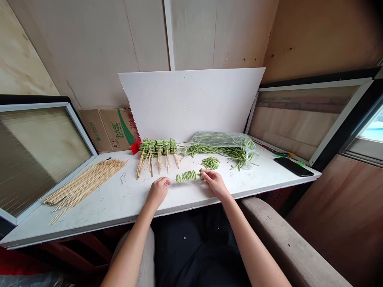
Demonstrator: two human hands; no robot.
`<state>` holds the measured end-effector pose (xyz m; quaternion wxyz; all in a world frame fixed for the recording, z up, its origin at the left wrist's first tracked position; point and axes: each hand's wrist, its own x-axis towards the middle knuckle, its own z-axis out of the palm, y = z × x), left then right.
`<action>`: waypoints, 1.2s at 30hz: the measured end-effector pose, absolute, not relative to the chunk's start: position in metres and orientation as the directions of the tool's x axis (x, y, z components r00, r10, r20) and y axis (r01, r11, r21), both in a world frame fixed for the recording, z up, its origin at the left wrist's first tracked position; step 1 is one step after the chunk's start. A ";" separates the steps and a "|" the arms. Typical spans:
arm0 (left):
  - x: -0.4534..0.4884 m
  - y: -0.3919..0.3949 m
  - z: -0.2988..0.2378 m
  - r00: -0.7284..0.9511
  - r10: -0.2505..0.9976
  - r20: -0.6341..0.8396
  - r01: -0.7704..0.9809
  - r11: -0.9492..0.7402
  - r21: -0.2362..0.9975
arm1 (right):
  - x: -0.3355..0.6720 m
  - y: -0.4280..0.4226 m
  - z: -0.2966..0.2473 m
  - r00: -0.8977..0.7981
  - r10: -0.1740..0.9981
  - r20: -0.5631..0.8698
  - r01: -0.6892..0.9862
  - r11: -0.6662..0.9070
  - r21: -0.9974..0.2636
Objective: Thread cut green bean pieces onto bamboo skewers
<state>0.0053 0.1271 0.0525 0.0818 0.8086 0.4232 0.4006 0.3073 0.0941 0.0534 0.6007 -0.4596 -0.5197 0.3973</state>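
My left hand (159, 191) pinches the bare end of a thin wooden skewer. Several short pieces of green bean (186, 176) are threaded crosswise along it, held level just above the table's front part. At the skewer's other end, my right hand (214, 182) is closed with fingertips on a green bean piece (201, 173). Just behind that hand lies a small pile of cut bean pieces (210, 162). Farther back on the left, filled bean skewers (158, 148) are stacked with their bare sticks pointing toward me.
A fan of bare skewers (86, 185) covers the left of the white table (125, 205). Long green beans (221, 148) lie in a clear plastic bag at back right. A black phone (293, 166) rests near the right edge. Behind stand a white board (194, 103) and a cardboard box (104, 129).
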 end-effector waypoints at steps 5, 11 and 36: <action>0.005 0.127 0.053 0.320 0.753 0.575 0.623 -0.625 0.472 | 0.306 0.092 0.056 0.137 0.958 0.250 -0.008 0.254 -0.967; 0.005 0.127 0.053 0.318 0.751 0.579 0.623 -0.626 0.470 | 0.307 0.091 0.058 0.133 0.958 0.256 -0.011 0.260 -0.966; 0.004 0.127 0.053 0.312 0.759 0.571 0.630 -0.616 0.474 | 0.308 0.092 0.057 0.162 0.962 0.221 -0.073 0.235 -0.969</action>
